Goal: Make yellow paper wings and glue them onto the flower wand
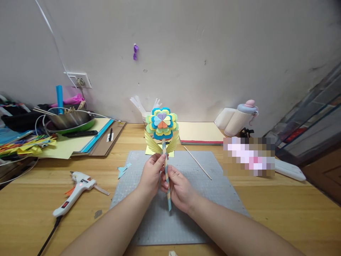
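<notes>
A paper flower with blue, yellow, green, purple and orange folded petals stands upright above the grey cutting mat. Its stem is a stick striped in blue and cream, with pleated yellow leaves below the bloom. My left hand pinches the stem just under the leaves. Lower down, my right hand closes round the same stem from the right. On the mat, right of my hands, lies a thin wooden stick. Light-blue paper scraps rest at the mat's left edge.
A white glue gun with a cord lies on the left. Behind it are a metal bowl and card sheets. A cream pad, a bottle and a blurred-out item are at the right. Clear sticks fill a cup.
</notes>
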`<act>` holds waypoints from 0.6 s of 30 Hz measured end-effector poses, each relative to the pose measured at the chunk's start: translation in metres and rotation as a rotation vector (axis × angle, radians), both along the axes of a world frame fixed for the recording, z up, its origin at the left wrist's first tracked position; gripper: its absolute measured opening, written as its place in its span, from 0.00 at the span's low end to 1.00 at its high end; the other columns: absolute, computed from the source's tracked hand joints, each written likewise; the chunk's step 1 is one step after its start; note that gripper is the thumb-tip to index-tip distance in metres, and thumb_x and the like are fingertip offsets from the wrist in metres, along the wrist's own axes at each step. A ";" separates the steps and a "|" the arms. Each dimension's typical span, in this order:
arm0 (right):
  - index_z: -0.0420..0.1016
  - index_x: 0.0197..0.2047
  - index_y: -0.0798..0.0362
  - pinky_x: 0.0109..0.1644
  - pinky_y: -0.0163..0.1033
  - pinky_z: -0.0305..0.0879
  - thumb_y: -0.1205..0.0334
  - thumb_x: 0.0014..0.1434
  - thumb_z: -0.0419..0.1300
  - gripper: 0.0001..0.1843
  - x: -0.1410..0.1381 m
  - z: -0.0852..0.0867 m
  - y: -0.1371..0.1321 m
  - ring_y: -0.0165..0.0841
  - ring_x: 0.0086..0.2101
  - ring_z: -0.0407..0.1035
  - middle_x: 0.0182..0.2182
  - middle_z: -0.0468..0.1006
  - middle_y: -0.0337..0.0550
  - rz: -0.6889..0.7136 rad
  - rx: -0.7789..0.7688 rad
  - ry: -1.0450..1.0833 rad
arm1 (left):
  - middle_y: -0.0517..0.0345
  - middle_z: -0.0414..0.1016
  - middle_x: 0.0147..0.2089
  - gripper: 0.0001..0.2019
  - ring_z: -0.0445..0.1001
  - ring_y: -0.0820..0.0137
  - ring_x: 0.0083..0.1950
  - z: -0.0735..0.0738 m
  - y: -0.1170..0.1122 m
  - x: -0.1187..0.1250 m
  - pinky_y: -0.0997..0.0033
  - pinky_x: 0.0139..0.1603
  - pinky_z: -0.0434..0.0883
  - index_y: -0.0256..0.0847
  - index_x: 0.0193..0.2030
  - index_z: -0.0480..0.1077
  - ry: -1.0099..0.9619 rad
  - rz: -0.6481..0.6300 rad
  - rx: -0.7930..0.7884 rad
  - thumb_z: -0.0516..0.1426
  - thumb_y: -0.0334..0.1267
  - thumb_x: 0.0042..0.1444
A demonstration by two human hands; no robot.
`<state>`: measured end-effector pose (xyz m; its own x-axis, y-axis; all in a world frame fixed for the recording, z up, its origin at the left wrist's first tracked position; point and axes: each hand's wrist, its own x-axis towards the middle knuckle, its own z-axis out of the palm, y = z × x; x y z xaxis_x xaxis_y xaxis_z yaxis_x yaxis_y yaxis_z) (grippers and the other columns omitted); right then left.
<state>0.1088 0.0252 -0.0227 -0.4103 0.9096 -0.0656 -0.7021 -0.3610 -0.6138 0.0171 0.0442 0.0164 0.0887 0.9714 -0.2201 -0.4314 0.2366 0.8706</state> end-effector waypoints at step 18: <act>0.68 0.33 0.54 0.25 0.30 0.52 0.53 0.58 0.59 0.12 0.000 -0.001 0.000 0.22 0.21 0.57 0.24 0.66 0.35 0.004 0.011 -0.019 | 0.69 0.63 0.18 0.17 0.60 0.77 0.10 0.000 0.001 -0.001 0.76 0.06 0.60 0.39 0.31 0.65 -0.058 0.080 0.058 0.64 0.48 0.43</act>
<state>0.1086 0.0257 -0.0240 -0.4126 0.9087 -0.0631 -0.6888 -0.3566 -0.6312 0.0160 0.0448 0.0160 0.0219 0.9869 -0.1598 -0.4972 0.1494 0.8547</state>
